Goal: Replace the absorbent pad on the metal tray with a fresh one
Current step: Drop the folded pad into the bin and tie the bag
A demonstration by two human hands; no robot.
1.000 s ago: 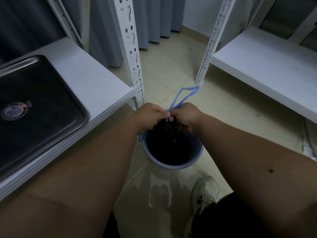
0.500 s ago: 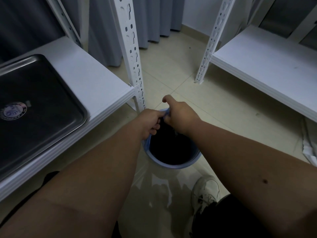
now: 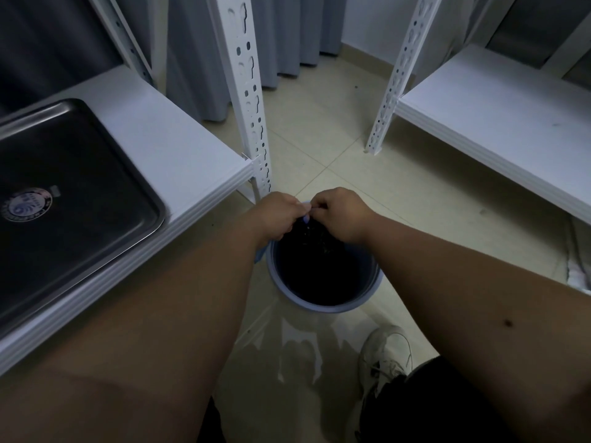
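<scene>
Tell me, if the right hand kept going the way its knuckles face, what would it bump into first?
Most likely the left hand: the right hand faces it over the blue bin, fingertips almost meeting, though depth is unclear.

The room is dim and bluish around me, with my forearms in shade. Soft light glints off the floor by my shoe and along the tray rim. The wide lens bends the shelf posts outward; the bucket interior reads nearly black.
</scene>
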